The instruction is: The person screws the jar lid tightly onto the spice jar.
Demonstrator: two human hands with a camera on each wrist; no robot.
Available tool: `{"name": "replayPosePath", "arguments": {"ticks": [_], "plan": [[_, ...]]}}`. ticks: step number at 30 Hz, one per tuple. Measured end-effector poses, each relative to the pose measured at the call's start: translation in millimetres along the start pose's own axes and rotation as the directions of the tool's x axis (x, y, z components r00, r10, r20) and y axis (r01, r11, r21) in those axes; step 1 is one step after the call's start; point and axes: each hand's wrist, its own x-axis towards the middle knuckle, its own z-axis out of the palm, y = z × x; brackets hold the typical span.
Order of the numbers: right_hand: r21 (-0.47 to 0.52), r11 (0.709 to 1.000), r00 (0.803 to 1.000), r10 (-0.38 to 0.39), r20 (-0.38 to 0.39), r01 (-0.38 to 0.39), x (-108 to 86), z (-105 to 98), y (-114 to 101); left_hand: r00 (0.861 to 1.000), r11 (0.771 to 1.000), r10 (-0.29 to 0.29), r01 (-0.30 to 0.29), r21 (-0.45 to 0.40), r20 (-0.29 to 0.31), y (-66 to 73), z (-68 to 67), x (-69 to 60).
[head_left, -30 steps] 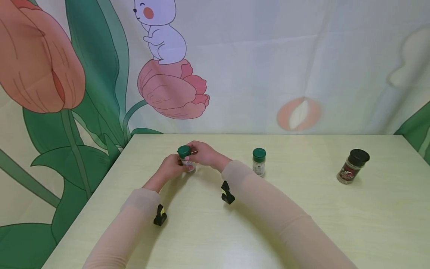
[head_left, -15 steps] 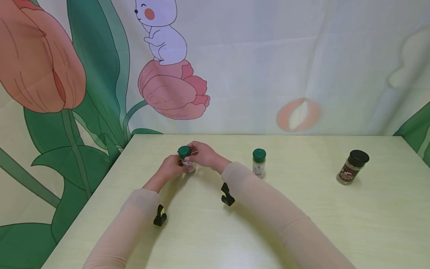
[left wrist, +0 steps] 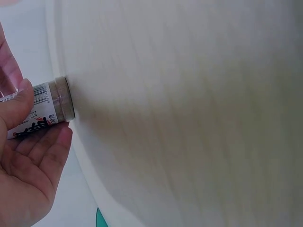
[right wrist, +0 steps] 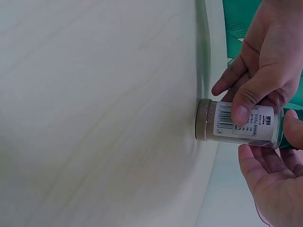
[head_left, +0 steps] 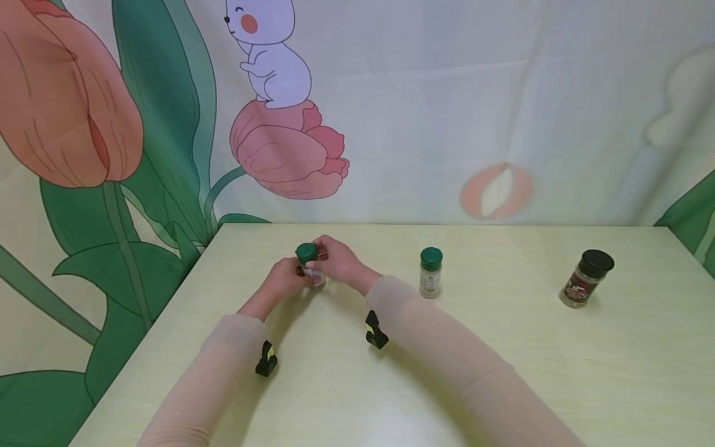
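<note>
A small spice jar [head_left: 306,252] with a green cap stands at the back left of the table, clasped by both my hands. My left hand [head_left: 283,279] grips its labelled body; the left thumb lies across the label in the left wrist view. Higher up, my right hand [head_left: 338,261] holds the green cap. In the right wrist view the right thumb presses the cap [right wrist: 287,126], and the right fingers curl under it. Brown-grey contents show through the clear base of the jar [left wrist: 62,99], near the table surface. Part of the label is covered by fingers.
Another green-capped spice jar [head_left: 430,273] stands upright to the right of my right hand. Farther right is a larger black-capped jar [head_left: 586,277] with a dark label. Behind the pale table [head_left: 503,347] hangs a printed curtain [head_left: 402,124].
My right wrist and sleeve have dropped slightly toward me, uncovering the base of the second green-capped jar. The left hand and the held jar stay almost in place.
</note>
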Motion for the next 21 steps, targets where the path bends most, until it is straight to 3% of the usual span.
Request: {"name": "replayPosePath", "arguments": {"ticks": [8, 14, 21], "plan": [[0.002, 1.000, 0.999, -0.008, 0.035, 0.008, -1.5, -4.2, 2.0, 1.000, 1.000, 0.017, -0.017, -0.005, 0.011, -2.9, 0.1, 0.8], [-0.027, 0.999, 0.998, 0.023, 0.055, -0.021, -9.8, -15.1, 2.9, 1.000, 1.000, -0.002, 0.002, -0.014, 0.010, 0.2, 0.5, -0.2], [-0.080, 0.997, 0.999, 0.001, 0.047, 0.003, -26.1, -29.6, 6.4, 0.999, 0.999, -0.028, 0.028, -0.024, 0.028, 3.4, 3.2, -0.7]]}}
